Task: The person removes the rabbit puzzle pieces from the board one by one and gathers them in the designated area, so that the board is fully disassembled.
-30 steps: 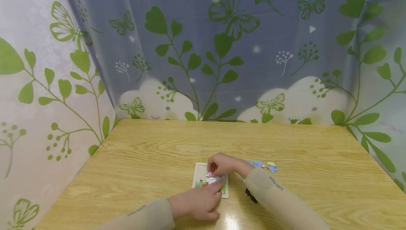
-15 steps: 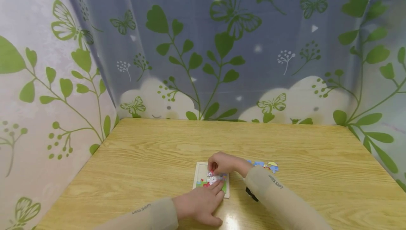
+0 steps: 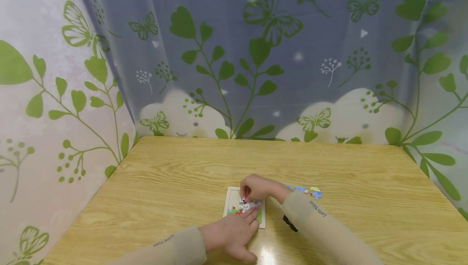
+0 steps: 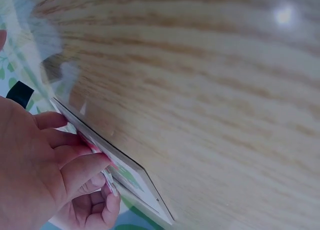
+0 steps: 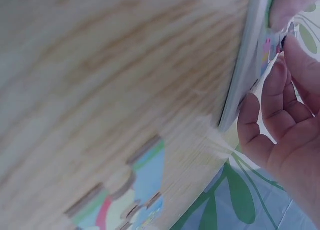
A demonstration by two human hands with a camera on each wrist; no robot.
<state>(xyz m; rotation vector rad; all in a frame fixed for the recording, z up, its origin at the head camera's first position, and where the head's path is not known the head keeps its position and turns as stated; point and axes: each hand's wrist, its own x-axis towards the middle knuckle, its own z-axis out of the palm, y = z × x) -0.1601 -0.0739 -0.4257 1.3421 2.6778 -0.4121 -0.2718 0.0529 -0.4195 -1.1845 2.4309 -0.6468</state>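
I judge the puzzle tray (image 3: 226, 206) about half done: filled low, bare at upper left, loose pieces (image 3: 317, 194) rightward on the surface (image 3: 175, 192). My right fingers (image 3: 243, 189) pinch what seems a piece (image 3: 243, 199) by the gap; my left fingers (image 3: 250, 215) rest straight on the filled part.

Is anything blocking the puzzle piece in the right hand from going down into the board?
Nothing visible does. The right hand pinches the puzzle piece at the board, beside its bare area; the left hand lies over the near part. What is directly under the piece is hidden.
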